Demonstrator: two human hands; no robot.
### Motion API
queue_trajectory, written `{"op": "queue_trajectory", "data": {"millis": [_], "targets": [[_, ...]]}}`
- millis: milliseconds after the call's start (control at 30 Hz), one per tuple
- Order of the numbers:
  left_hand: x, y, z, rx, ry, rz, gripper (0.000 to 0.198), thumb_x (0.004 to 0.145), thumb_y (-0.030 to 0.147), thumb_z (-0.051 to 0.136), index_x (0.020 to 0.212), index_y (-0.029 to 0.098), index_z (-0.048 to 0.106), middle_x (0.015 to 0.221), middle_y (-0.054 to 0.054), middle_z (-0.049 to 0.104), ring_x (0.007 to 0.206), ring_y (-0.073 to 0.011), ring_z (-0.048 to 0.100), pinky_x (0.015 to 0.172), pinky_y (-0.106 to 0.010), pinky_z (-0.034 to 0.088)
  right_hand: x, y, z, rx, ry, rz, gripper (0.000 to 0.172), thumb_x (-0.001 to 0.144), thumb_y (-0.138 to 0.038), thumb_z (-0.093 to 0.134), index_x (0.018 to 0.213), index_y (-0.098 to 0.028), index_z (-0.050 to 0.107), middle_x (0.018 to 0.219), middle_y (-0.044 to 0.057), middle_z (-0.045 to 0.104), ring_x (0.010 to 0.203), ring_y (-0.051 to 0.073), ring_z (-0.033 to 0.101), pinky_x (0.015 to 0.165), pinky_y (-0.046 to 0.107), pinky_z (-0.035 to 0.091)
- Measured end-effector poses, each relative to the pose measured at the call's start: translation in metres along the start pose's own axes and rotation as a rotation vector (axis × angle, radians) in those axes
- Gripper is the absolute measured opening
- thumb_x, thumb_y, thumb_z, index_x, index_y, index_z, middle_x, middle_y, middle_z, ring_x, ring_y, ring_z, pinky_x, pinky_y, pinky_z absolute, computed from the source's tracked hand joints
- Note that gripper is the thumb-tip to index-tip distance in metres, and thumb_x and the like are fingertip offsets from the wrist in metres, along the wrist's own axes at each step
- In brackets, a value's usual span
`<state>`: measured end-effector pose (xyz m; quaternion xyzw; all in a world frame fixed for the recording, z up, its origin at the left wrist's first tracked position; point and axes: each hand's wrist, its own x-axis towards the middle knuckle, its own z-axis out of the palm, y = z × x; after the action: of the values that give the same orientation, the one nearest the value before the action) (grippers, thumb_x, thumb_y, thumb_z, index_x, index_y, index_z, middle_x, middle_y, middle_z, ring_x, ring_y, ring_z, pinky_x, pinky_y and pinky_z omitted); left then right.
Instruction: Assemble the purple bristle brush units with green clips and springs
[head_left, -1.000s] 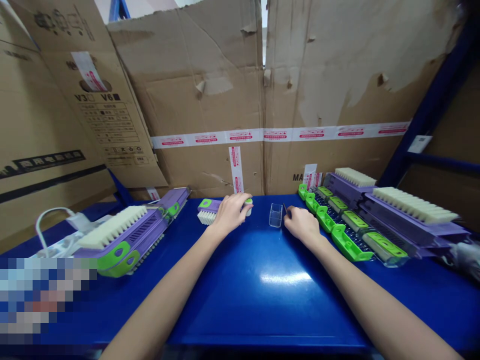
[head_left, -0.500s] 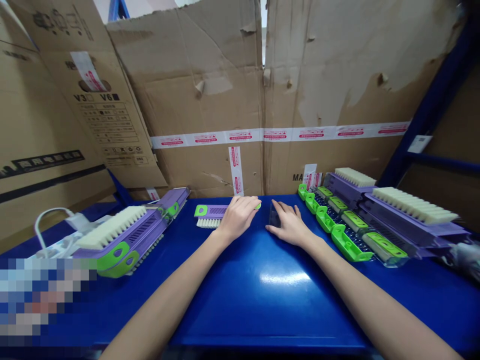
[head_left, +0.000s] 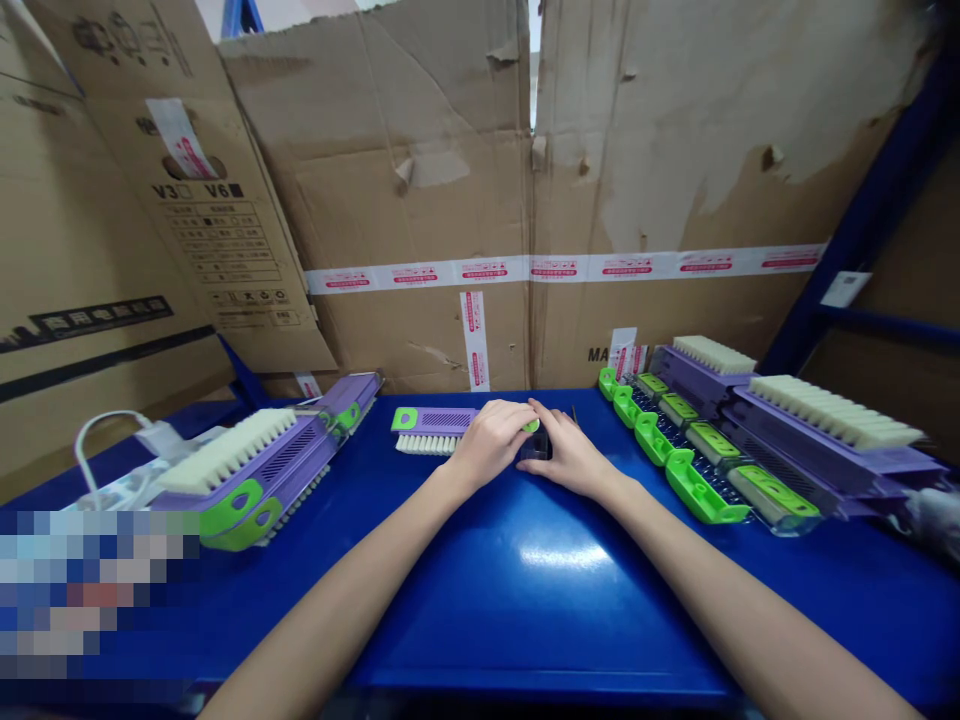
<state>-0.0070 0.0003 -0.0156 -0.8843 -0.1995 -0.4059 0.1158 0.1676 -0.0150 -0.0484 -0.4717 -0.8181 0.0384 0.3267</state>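
On the blue desk (head_left: 525, 590), a row of brushes (head_left: 705, 470) fills the right of the frame and 1 stack (head_left: 255, 470) the left. At center, the brush (head_left: 435, 425) looks mid-assembly: left hand (head_left: 491, 440) grips its end, right hand (head_left: 570, 455) covers a clear cap (head_left: 534, 448), grip unclear.

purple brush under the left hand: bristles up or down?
Bristles down. The purple brush lies flat on the blue table, vented back facing up, white bristles showing beneath. The left hand covers its right end.
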Motion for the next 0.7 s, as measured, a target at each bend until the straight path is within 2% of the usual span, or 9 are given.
{"op": "queue_trajectory", "data": {"millis": [100,233,367,500,700], "targets": [[0.0,0.0,0.001,-0.053,0.001,-0.008,0.015,0.087,0.015,0.055,0.1,0.016,0.061,0.103,-0.007,0.069,0.098,-0.0185,0.063,0.087,-0.035,0.05,0.0,0.001,0.0,0.029,0.006,-0.001,0.098,0.068,-0.04,0.075,0.147,-0.016,0.022,0.132,0.019,0.049,0.122,0.032,0.046,0.102,0.053,0.035],[0.001,0.002,0.001,-0.148,-0.054,-0.026,0.014,0.085,0.014,0.057,0.098,0.017,0.062,0.103,-0.006,0.069,0.099,-0.0182,0.063,0.088,-0.035,0.049,0.0,0.0,-0.002,0.056,-0.007,0.007,0.097,0.068,-0.036,0.075,0.146,-0.013,0.023,0.129,0.02,0.05,0.12,0.031,0.047,0.1,0.049,0.039],[0.003,0.006,0.001,-0.176,-0.127,-0.049,0.01,0.084,0.013,0.058,0.091,0.017,0.063,0.097,-0.006,0.07,0.095,-0.0183,0.063,0.086,-0.035,0.049,0.0,-0.001,-0.003,0.064,-0.018,0.011,0.096,0.069,-0.035,0.074,0.146,-0.013,0.022,0.131,0.021,0.048,0.12,0.031,0.047,0.1,0.049,0.039],[0.006,0.007,-0.001,-0.174,-0.147,-0.089,0.014,0.083,0.012,0.057,0.095,0.016,0.064,0.099,-0.007,0.068,0.096,-0.0187,0.06,0.087,-0.035,0.05,0.0,-0.002,-0.003,0.071,-0.023,0.015,0.097,0.069,-0.037,0.074,0.147,-0.015,0.021,0.135,0.02,0.046,0.124,0.031,0.045,0.101,0.05,0.038],[0.011,0.005,-0.011,-0.281,-0.289,-0.165,0.011,0.082,0.016,0.06,0.088,0.02,0.069,0.096,-0.004,0.069,0.091,-0.0166,0.063,0.083,-0.031,0.051,-0.001,-0.004,-0.005,0.081,-0.057,0.052,0.098,0.069,-0.037,0.073,0.147,-0.014,0.019,0.133,0.02,0.046,0.124,0.03,0.045,0.101,0.047,0.038]]}}
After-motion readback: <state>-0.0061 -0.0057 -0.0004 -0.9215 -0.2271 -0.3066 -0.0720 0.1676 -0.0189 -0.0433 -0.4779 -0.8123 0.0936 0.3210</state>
